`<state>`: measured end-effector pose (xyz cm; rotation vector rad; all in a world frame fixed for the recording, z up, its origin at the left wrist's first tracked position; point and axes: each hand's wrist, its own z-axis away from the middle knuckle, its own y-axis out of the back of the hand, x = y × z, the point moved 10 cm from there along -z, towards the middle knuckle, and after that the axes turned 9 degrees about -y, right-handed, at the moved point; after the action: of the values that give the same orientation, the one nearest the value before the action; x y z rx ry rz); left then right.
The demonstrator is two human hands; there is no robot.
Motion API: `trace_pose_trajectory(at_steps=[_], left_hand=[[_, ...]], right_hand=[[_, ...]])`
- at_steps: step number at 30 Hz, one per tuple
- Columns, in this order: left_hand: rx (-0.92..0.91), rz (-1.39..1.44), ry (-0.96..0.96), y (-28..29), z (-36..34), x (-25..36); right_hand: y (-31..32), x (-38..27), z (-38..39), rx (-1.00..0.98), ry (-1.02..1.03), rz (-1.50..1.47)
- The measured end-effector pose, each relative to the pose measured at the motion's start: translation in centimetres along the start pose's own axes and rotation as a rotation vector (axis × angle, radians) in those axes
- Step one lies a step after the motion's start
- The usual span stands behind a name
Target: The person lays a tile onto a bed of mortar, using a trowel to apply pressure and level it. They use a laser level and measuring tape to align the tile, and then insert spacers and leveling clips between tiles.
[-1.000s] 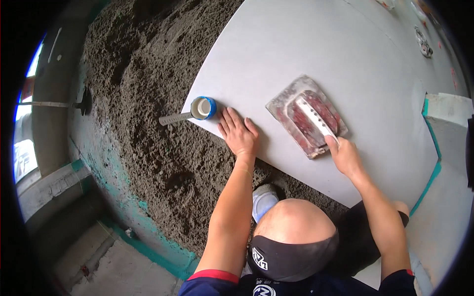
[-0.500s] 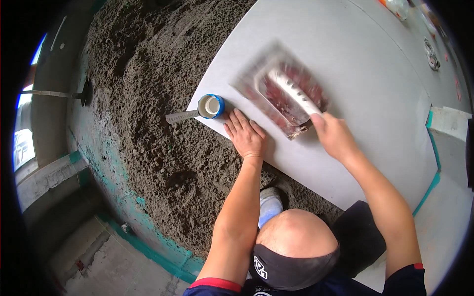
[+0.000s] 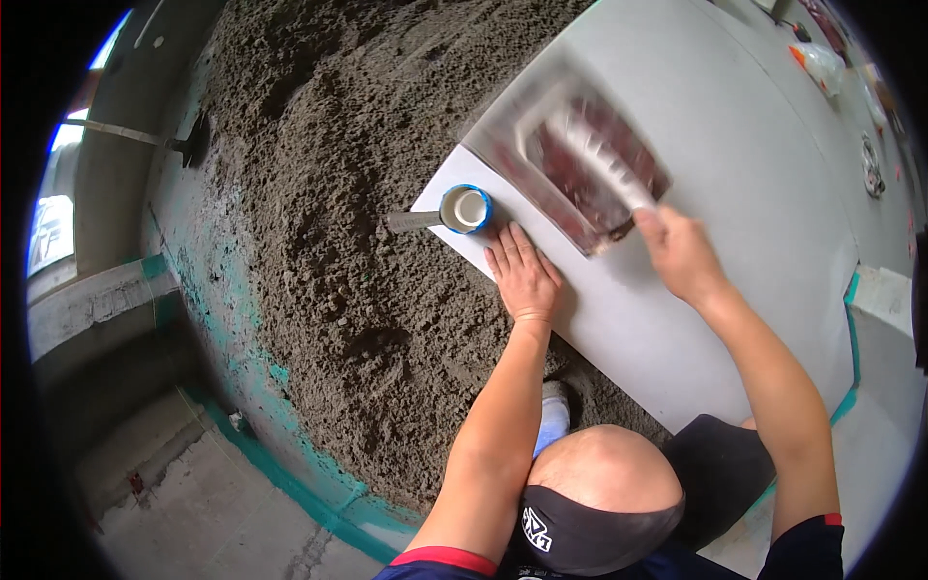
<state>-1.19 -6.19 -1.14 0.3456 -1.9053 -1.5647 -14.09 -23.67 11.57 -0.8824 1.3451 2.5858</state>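
Note:
My right hand (image 3: 681, 251) is closed around the white handle of a plastering float (image 3: 592, 172), blurred by motion. The float's broad plate, dark red on top, is over a large light grey tile (image 3: 754, 184), and one corner reaches the tile's left edge. My left hand (image 3: 527, 280) rests flat on the tile near that edge, fingers stretched out. Just beyond its fingertips is a round blue-rimmed thing with a white inside (image 3: 466, 210); I cannot tell what it is. From it a grey marked strip (image 3: 411, 221) sticks out leftward past the tile edge.
Rough grey mortar (image 3: 319, 261) spreads left of the tile and beneath its near edge. A long-handled tool (image 3: 184, 145) leans into it at far left. My knee (image 3: 604, 469) is close below. A plastic bag (image 3: 822, 68) and a silvery crumpled thing (image 3: 872, 164) lie at far right.
The float has shifted left and away from me over the tile, toward its left edge. My left hand stays beside the round thing. The whole view has swung, moving everything rightward.

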Motion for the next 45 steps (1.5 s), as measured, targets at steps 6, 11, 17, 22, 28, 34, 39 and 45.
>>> trace_pose_trajectory(at_steps=[6,11,17,22,28,34,39,45], left_hand=[[-0.039,0.057,0.018,0.2,-0.1,0.1],[0.035,0.031,-0.014,0.4,0.1,0.2],[0.022,0.072,-0.015,0.5,-0.4,0.1],[0.013,0.072,-0.011,0.7,0.1,0.2],[-0.063,0.040,0.005,-0.6,0.2,-0.2],[0.015,0.015,-0.029,0.4,0.2,0.2],[-0.023,-0.026,-0.032,-1.1,0.5,-0.3],[0.005,-0.076,-0.078,-1.0,0.3,0.3]], right_hand=[[-2.6,-0.1,-3.3,-0.358,-0.260,-0.148],[3.3,-5.7,0.4,-0.060,0.193,-0.196],[-3.9,2.1,-3.0,-0.224,-0.184,0.292],[-1.0,1.0,-2.9,-0.359,-0.247,0.028],[5.8,1.0,6.0,0.094,0.298,-0.328],[-0.4,9.7,2.1,-0.153,-0.240,0.078],[7.2,6.1,8.1,-0.062,-0.068,-0.223],[4.8,15.0,9.3,0.124,-0.147,-0.044]])
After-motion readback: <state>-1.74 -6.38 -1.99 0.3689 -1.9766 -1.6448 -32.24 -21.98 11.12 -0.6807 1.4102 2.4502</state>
